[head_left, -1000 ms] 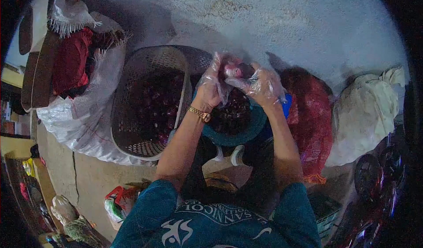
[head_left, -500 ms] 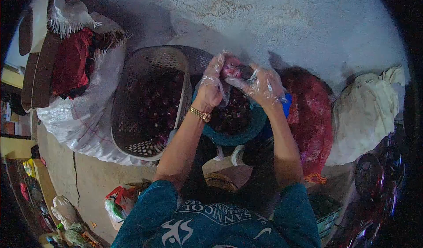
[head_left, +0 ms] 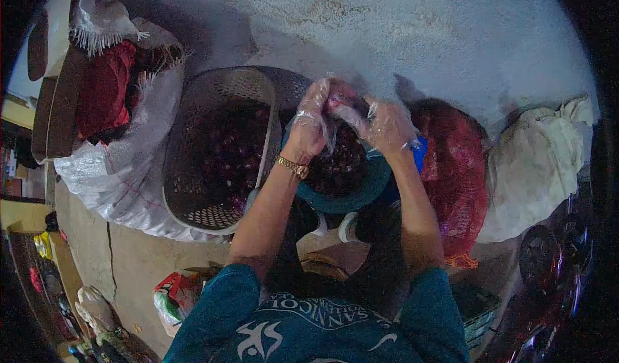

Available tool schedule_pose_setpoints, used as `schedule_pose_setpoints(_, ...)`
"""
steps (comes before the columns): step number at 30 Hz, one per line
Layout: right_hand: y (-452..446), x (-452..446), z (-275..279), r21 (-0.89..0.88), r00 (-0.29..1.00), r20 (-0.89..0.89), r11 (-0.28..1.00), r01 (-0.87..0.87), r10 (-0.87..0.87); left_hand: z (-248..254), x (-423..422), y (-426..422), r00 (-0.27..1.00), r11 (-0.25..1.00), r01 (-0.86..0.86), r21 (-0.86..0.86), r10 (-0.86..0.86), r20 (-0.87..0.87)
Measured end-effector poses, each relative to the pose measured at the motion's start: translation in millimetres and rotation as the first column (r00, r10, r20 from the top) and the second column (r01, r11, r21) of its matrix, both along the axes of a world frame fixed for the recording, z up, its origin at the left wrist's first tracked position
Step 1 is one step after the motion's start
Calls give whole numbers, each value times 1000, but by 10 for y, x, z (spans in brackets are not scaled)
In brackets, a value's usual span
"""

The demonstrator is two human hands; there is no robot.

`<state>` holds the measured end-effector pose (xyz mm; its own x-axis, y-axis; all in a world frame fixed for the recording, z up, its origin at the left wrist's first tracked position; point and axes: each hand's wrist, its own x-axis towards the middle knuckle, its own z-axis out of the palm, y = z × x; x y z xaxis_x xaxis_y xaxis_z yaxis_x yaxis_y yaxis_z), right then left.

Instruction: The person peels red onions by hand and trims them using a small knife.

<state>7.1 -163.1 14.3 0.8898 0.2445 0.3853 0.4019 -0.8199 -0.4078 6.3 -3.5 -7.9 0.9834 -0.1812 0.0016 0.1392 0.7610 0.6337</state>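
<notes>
Both my hands wear clear plastic gloves and meet above a teal basin (head_left: 342,203). My left hand (head_left: 311,121), with a gold watch on its wrist, is closed around a round pinkish-purple red onion (head_left: 340,95). My right hand (head_left: 389,126) has its fingers curled, with the thumb against the onion's near side. Whether it also grips a small tool is hidden by the glove and the dim light. Dark purple pieces (head_left: 342,169), probably onions, lie inside the basin under my hands.
Left of the basin stands a grey perforated basket (head_left: 173,198) with many dark purple onions (head_left: 232,150). A white woven sack (head_left: 103,179) leans beyond it. On the right are a red mesh sack (head_left: 454,182) and a pale sack (head_left: 535,169). A rough wall (head_left: 419,34) rises ahead.
My right thumb and fingers have moved left onto the onion, covering more of it and closing the gap between the hands. My left hand has barely moved.
</notes>
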Motion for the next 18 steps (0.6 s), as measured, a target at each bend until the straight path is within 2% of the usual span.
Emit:
schedule_pose_setpoints(1,13,-12,54,-18,996,-92,1000,22,-24,9,0,-3,1000,999,-17,36,17,-10)
schedule_pose_setpoints(5,-26,24,-74,26,998,-52,999,-18,19,51,-10,19,999,994,-3,113,0,32)
schedule_pose_setpoints(7,-25,11,-3,-26,992,-128,999,-25,22,29,4,35,999,992,10,129,-15,42)
schedule_pose_setpoints(12,-23,-3,50,-14,985,-162,998,-67,64,-15,18,29,998,992,21,128,-29,61)
schedule_pose_setpoints(14,-16,-22,108,-43,983,-169,996,-77,69,14,5,26,996,964,-31,263,7,90)
schedule_pose_setpoints(17,-6,-62,176,-10,978,-142,987,-159,156,-70,65,60,1000,983,31,181,-31,1)
schedule_pose_setpoints(18,5,-94,198,-74,976,-162,985,-156,142,-22,55,62,1000,983,31,182,-31,1)
